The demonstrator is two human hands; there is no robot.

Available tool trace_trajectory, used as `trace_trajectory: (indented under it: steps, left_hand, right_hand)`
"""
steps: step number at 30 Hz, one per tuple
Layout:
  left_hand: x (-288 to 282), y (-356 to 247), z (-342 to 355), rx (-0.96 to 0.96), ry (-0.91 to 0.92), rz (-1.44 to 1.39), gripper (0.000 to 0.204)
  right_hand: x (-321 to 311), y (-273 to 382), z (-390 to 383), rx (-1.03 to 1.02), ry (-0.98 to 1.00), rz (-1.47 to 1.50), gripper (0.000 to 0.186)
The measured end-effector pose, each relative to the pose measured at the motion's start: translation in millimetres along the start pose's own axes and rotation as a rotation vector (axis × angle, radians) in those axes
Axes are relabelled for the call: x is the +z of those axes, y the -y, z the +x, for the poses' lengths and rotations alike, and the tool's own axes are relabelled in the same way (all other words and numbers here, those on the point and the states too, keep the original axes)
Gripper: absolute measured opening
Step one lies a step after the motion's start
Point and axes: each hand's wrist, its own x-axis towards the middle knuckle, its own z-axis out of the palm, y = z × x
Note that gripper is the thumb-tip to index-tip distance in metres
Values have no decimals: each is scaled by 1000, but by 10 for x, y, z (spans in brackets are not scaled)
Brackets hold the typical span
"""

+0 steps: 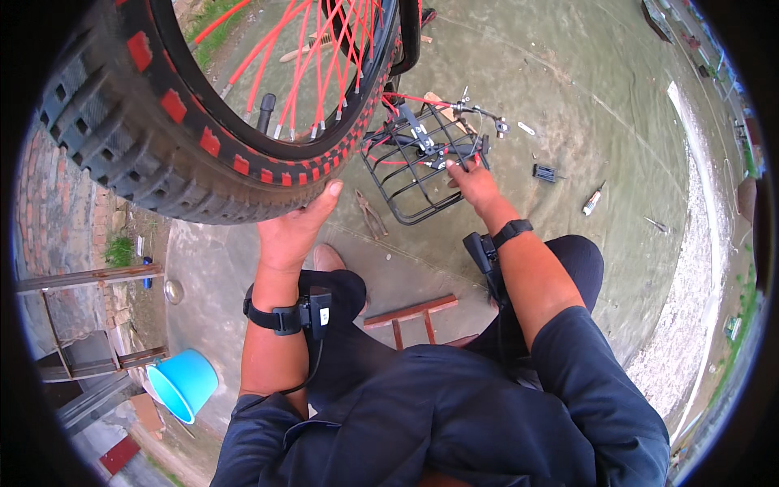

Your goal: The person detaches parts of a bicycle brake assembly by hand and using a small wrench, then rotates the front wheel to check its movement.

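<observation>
A bicycle wheel with a knobby black tyre [219,191] and red spokes fills the upper left. My left hand [296,227] grips the tyre's lower edge; its thumb lies along the side and the other fingers are hidden behind the rubber. Beyond and right of the wheel, a black wire basket [414,213] rests low by the ground, among the handlebar parts and red cables of the bicycle. My right hand [475,185] reaches to the basket's right side. Its fingers are closed by a small black and silver fitting [439,157]; exactly what they pinch is too small to tell.
Pliers [371,215] lie on the ground between my hands. To the right are a small black block-like part [546,173], a white-and-dark tube [594,200] and a screwdriver [657,225]. A reddish low stool frame [412,312] stands between my legs. A blue bucket [185,383] sits lower left.
</observation>
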Motion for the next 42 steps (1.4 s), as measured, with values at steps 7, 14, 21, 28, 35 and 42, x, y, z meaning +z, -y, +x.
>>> trace_trajectory:
  steps: [7, 14, 21, 28, 35, 42]
  left_hand:
    - [-37, 112, 17, 127, 27, 138, 45]
    - [-12, 115, 29, 143, 49, 175, 49]
    - [-53, 113, 53, 175, 92, 263, 51]
    - [13, 127, 42, 153, 71, 219, 51]
    - [-14, 98, 55, 212, 62, 302, 46]
    - [9, 129, 33, 117, 15, 109, 42]
  right_hand:
    - [644, -106, -173, 47, 20, 301, 50]
    - [1333, 185, -308, 140, 132, 447, 47]
    - [1624, 445, -380, 141, 227, 620, 53]
    - [1655, 357, -363, 102, 207, 513, 53]
    - [1668, 338, -411, 26, 166, 463, 58]
    - [1420, 381, -474, -39, 189, 201, 59]
